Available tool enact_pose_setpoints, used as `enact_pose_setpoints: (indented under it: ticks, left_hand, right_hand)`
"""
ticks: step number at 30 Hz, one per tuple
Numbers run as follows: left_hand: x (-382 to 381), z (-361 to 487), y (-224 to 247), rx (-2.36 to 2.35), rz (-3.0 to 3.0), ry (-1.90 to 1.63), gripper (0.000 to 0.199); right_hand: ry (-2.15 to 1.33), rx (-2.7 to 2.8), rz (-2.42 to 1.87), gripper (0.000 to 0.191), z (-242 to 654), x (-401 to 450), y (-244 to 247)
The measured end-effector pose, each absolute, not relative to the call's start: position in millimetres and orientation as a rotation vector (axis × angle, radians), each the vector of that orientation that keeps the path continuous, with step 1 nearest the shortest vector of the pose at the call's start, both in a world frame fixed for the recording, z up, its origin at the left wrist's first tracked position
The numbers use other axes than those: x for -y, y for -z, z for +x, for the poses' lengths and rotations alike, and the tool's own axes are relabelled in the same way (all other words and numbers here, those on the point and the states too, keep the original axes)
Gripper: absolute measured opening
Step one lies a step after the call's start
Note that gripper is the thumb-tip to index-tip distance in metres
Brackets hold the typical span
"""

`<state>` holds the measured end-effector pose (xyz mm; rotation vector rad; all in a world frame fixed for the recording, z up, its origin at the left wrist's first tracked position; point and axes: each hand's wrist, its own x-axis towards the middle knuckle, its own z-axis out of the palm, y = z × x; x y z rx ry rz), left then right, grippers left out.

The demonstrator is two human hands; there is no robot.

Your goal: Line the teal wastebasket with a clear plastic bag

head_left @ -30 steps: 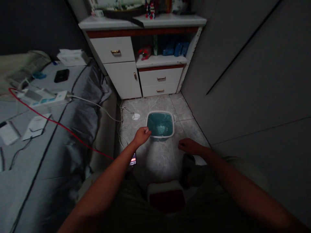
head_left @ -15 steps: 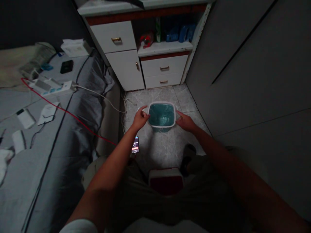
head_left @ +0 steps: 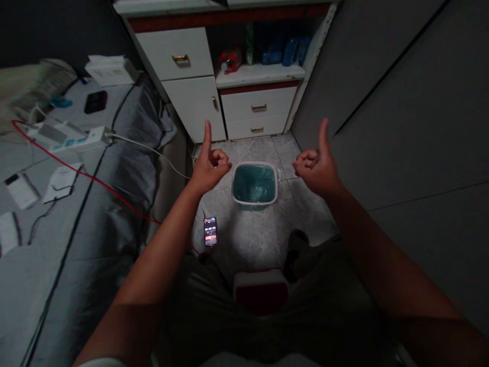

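Note:
A teal basin [head_left: 255, 184] with a white rim stands on the grey tiled floor, and something clear and shiny shows inside it. To its left is my left hand [head_left: 210, 165], index finger pointing up, thumb toward the basin and the other fingers curled. My right hand [head_left: 317, 164] mirrors this pose on the right side, a little farther from the basin. Both hands are raised and hold nothing; neither touches the rim. A phone [head_left: 210, 231] with a lit timer screen lies on the floor below my left hand.
A white cabinet [head_left: 187, 104] with drawers and a shelf of bottles stands ahead. On the left is a bed [head_left: 87, 285] with a power strip [head_left: 82, 142], a red cable and small devices. A red-topped stool [head_left: 261, 298] is between my legs; grey panels rise at right.
Both hands have moved away from the basin's sides, left hand leftward and right hand rightward, and their index fingers now point up. The basin has stayed in place.

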<state>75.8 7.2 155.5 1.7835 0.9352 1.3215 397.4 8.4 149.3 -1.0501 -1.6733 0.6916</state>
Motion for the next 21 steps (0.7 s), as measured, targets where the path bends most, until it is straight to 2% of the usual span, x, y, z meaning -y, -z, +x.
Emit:
enact_pose_setpoints:
  ticks: [3, 5, 12, 15, 18, 21]
  left_hand:
    - [-45.1, 47.1, -99.0, -1.072, 1.633, -1.305, 0.125]
    - [-55.7, 34.2, -81.3, -1.108, 1.577, -1.306, 0.123]
    - [-55.6, 30.2, -96.7, -1.055, 1.563, -1.413, 0.115]
    - [-54.1, 35.1, -108.3, -1.018, 1.598, -1.463, 0.108]
    - [-42.7, 42.5, -121.4, -1.035, 1.624, -1.547, 0.084]
    - [-19.3, 50.9, -129.4, -1.111, 1.677, -1.517, 0.041]
  right_hand:
    - [-0.703, 1.701, -1.108, 0.11, 414.3, -44.7, -116.5]
    - [-0.681, 1.705, -1.102, 0.108, 422.2, -57.7, -106.1]
    - [-0.679, 1.733, -1.134, 0.1, 419.0, -54.9, -101.4]
    - [-0.688, 1.713, -1.195, 0.089, 414.7, -51.4, -104.0]
    - [-0.679, 1.713, -1.239, 0.063, 410.8, -44.6, -112.3]
    - [-0.667, 1.778, -1.286, 0.04, 402.8, -34.5, -119.1]
